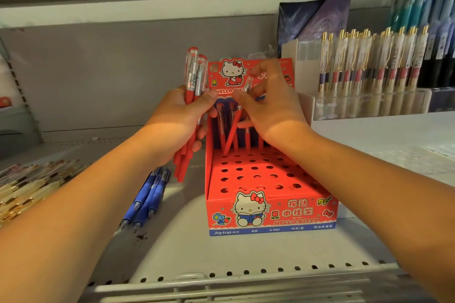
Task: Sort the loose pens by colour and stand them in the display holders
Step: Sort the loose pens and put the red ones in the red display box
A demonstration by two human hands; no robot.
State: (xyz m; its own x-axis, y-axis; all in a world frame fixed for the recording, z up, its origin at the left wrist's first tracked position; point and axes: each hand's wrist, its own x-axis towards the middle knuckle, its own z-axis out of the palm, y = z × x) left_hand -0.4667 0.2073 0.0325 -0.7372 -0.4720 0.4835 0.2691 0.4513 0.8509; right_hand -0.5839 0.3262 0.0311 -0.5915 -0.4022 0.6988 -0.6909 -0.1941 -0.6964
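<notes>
Gripped a bundle of red pens (194, 74) in the left hand (182, 115), with fingers curled round the barrels and clear ends upward, just left of the red display holder (246, 174). Pinched one tilted red pen (232, 130) between thumb and fingers of the right hand (269, 108), with its tip at a back-row hole, beside standing red pens (247, 136). Read "HELLO KITTY" and "Joytop" on the holder's front, and "0.5MM" only faintly. Saw a few blue pens (147, 199) lying on the shelf (197, 251), left of the holder.
</notes>
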